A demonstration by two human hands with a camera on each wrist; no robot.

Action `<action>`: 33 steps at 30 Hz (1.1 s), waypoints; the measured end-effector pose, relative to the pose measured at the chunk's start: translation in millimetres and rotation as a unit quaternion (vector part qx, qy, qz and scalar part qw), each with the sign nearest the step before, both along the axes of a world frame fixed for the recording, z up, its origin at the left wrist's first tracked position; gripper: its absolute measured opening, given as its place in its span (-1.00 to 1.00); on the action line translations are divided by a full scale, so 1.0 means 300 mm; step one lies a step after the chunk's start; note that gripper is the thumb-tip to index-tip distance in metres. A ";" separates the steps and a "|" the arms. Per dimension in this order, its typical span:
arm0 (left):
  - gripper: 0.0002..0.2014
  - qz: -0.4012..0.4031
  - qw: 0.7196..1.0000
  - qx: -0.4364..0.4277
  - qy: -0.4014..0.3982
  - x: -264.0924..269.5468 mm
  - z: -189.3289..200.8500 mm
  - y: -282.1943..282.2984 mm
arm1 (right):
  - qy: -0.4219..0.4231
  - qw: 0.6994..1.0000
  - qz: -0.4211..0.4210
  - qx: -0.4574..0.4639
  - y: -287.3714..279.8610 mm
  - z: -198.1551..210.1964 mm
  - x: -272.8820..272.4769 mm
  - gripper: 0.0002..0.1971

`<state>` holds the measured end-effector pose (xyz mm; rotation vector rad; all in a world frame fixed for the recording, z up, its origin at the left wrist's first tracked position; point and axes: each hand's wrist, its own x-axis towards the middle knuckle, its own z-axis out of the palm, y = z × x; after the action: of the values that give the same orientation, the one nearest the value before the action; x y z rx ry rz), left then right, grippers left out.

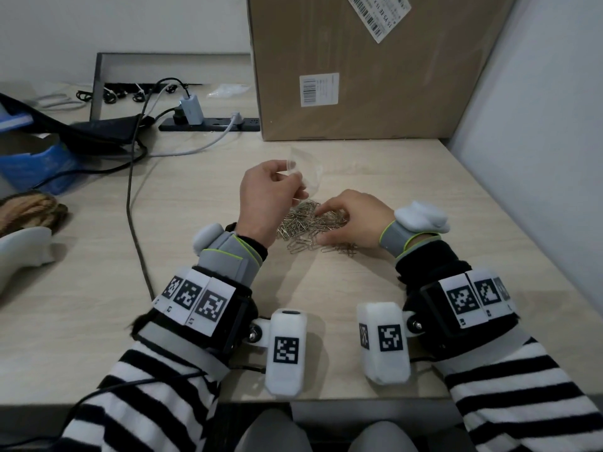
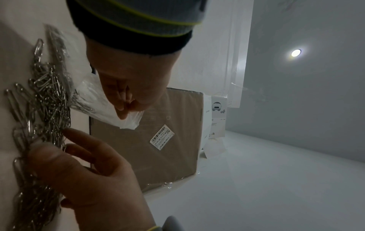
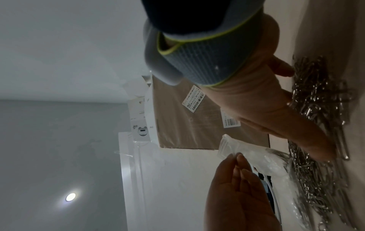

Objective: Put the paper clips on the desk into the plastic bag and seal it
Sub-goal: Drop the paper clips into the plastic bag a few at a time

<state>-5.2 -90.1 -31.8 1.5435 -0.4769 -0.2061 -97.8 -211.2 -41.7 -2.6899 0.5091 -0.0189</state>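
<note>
A pile of silver paper clips (image 1: 306, 225) lies on the light wooden desk (image 1: 408, 190) in front of me. My left hand (image 1: 295, 177) hovers just above the pile's far side and pinches a small clear plastic bag (image 1: 310, 172) by its edge. The left wrist view shows that pinch on the bag (image 2: 118, 115), which hangs toward the clips (image 2: 45, 109). My right hand (image 1: 323, 223) lies spread over the pile's right part, thumb and fingers touching clips. In the right wrist view its long fingers (image 3: 308, 140) lie flat on the clips (image 3: 320, 118), beside the bag (image 3: 262, 157).
A big cardboard box (image 1: 359, 66) stands at the back of the desk, right behind the bag. A power strip (image 1: 208, 123) and a dark cable (image 1: 137, 223) run along the left. A blue box (image 1: 36, 164) and a white object (image 1: 23, 249) sit at far left. A wall (image 1: 538, 125) closes the right side.
</note>
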 end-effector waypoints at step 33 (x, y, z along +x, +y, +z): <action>-0.58 -0.018 0.987 0.118 -0.110 0.020 -0.023 -0.010 | -0.414 0.818 -0.148 0.370 -0.027 0.044 0.006 -0.89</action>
<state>0.7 -93.0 -38.8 1.8004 -0.6737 -0.1233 -95.9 -219.4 -28.4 -1.5878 0.4898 -0.8520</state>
